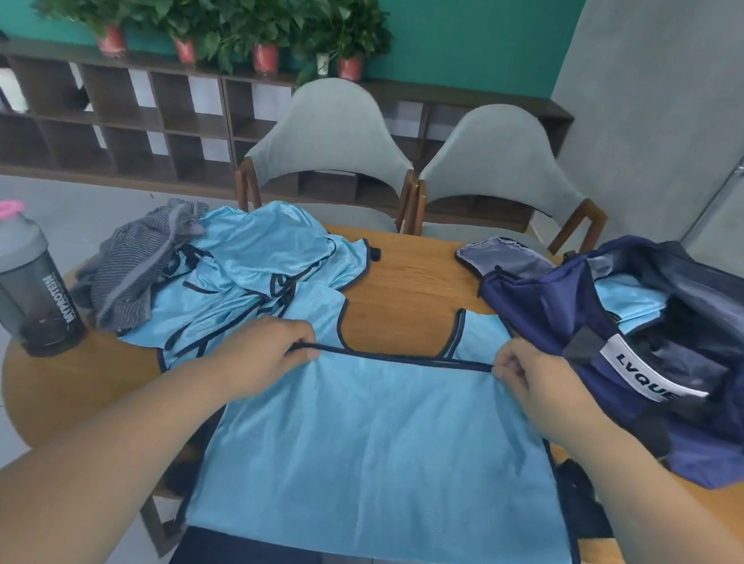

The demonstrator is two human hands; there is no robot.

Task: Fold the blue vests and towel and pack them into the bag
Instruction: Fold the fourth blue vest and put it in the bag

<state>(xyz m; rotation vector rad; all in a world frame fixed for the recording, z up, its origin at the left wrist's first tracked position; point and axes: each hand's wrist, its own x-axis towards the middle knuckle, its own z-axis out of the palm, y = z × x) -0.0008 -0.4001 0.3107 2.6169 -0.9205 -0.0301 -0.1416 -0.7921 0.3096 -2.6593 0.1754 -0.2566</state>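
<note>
Light-blue mesh vest with navy binding [383,452] lies flat on the round wooden surface [408,282] in front of the person, and its near hem hangs over the edge. The left hand [263,350] and the right hand [535,390] each pinch the bound edge, which is drawn taut in a straight line between them. Two shoulder straps show just beyond that line. To the left, a crumpled heap of glossy blue vests [261,265] touches a rumpled grey striped towel [140,266]. On the right, a soft navy fabric bag [535,306] gapes open with a folded blue vest [627,303] inside, mostly hidden by its walls. The lettering on the bag's white label is partly covered. A smoky grey plastic shaker bottle [35,294] stands at the left rim, slightly blurred.
</note>
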